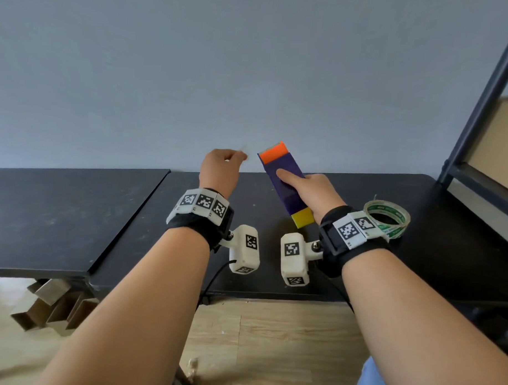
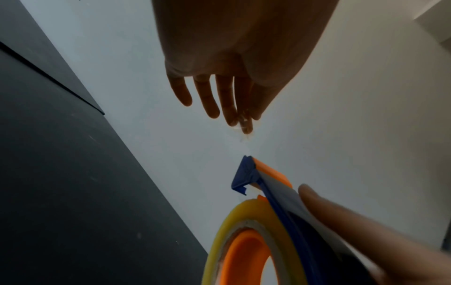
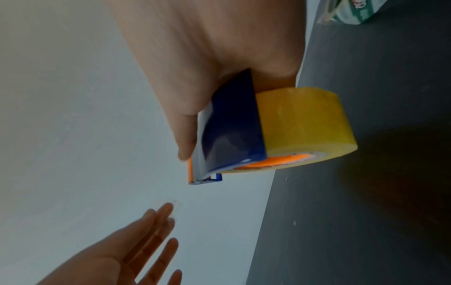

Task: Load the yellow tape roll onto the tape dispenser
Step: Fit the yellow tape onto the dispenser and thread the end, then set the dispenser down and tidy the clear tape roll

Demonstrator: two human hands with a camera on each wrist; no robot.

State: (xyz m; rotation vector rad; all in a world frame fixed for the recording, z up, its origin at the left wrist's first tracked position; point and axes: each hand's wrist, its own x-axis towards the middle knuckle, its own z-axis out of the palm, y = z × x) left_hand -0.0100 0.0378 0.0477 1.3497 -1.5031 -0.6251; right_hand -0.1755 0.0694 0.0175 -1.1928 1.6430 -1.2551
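The right hand (image 1: 313,191) grips the dispenser (image 1: 285,182), fingers curled round its blue body and the forefinger laid straight along the top. It holds the dispenser in the air above the worktop (image 1: 73,215), orange front end tilted up and away toward the wall (image 1: 251,62). The yellow roll (image 3: 307,125) sits on the dispenser's orange hub (image 3: 275,161), under the blue cover; in the head view only a yellow edge shows at the near end, below the hand.

The left hand (image 1: 220,171) is raised just left of the dispenser's front end, apart from it. In the wrist views its fingers (image 2: 212,98) are nearly straight and close together. A small clear scrap (image 2: 244,120) seems to cling at the fingertips, between thumb and forefinger; whether it is pinched or only stuck there, I cannot tell.

To the right of the right wrist, a second roll (image 1: 388,217), clear with green print, lies flat on the worktop. Beyond it stands a dark metal rack (image 1: 480,113). Under the worktop's left part, cardboard pieces (image 1: 53,303) lie on the wood floor (image 1: 270,351).
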